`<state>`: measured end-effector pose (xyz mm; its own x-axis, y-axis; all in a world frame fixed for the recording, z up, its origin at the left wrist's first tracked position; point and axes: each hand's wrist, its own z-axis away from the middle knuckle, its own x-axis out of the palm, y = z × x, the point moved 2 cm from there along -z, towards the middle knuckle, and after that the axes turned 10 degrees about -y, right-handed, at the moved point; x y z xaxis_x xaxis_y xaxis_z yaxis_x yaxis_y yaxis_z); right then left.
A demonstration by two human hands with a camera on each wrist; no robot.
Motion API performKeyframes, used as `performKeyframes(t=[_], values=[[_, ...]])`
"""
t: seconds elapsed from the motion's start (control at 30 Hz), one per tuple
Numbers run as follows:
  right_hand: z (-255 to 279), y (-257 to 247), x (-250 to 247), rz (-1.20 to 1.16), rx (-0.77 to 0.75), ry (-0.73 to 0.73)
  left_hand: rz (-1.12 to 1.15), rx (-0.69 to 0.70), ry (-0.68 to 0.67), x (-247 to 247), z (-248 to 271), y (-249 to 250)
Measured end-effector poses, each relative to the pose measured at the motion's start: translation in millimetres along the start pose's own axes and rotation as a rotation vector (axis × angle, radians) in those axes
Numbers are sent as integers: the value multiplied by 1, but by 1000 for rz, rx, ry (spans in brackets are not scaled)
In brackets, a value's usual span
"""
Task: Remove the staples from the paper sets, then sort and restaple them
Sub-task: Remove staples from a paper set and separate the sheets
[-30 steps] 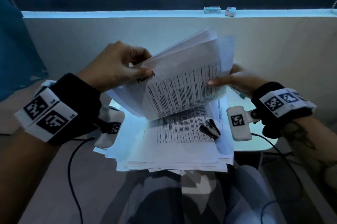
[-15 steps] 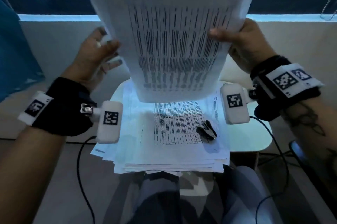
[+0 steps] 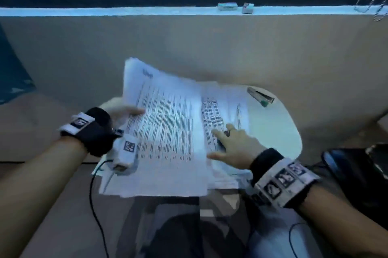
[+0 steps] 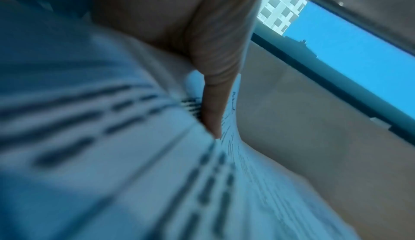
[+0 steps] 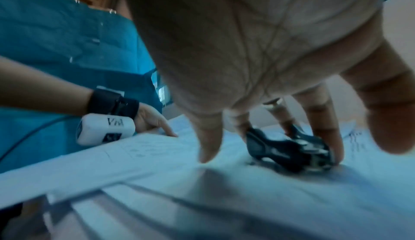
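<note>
Bare strip of bench [image 3: 277,131] open along the right side, between the paper stack [image 3: 226,106] and the rounded rim. Far end of that strip blocked by a stapler [image 3: 260,96] lying just beside the stack's far right corner. Middle of the stack taken up by the right hand [image 3: 235,146], fingers spread down around a black staple remover [image 5: 289,151]. Left half covered by a lifted paper set [image 3: 165,131], tilted up at the far edge, left hand [image 3: 123,111] at its left margin. Wall [image 3: 189,47] close behind the bench.
</note>
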<state>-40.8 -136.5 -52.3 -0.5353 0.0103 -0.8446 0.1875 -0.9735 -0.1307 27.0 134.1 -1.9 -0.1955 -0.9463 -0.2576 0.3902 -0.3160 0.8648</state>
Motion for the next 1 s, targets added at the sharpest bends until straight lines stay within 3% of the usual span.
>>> performKeyframes(t=[0.13,0.23,0.33,0.53,0.8,1.0], values=[[-13,2,15,-52,23,181,-50,-106,34,7,-13,-10],[-15,18,13,-309,-23,268,-151,-140,55,0,-20,-3],[-13,45,-2,-550,27,317,-162,-167,20,-6,-22,-3],[-12,80,0,-565,141,259,-149,-299,-108,-15,-37,-29],[-15,95,-16,-655,104,204,-25,-262,-64,18,-41,-22],[-20,121,-26,-678,184,218,87,-221,-85,43,-53,-18]])
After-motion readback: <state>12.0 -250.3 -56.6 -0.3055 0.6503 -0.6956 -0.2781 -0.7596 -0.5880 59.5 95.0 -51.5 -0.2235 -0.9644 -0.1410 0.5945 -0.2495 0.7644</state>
